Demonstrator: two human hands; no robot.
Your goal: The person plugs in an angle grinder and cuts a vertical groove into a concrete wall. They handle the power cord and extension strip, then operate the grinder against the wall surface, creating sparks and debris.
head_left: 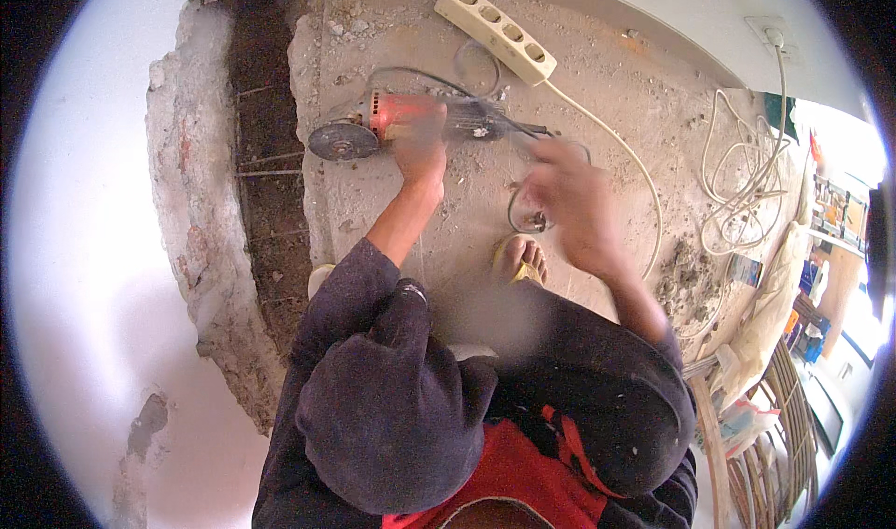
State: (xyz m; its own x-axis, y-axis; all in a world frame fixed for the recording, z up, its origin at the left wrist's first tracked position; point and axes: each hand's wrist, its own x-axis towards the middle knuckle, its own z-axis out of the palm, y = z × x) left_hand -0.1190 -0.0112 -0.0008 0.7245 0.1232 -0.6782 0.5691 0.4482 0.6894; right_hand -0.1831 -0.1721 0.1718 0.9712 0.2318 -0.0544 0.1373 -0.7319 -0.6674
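A red and black angle grinder (394, 111) lies across the dusty floor, its dark disc (343, 141) toward the trench at the left. My left hand (422, 151) is closed around the grinder's red body. To the right of the tool, my right hand (571, 193) is smeared by motion. Its fingers are near the rear end of the grinder and the dark power cord (411, 69). Whether that hand holds anything cannot be made out. Below its fingers, a loop of cord and a small dark piece, possibly the plug (536, 221), lie on the floor.
A cream power strip (493, 34) lies beyond the grinder, its cable (607, 130) curving right. Coiled white cable (742, 170) and rubble (689, 282) are at the right. A broken-out trench (269, 202) runs along the left wall. My sandalled foot (523, 257) stands near the cord.
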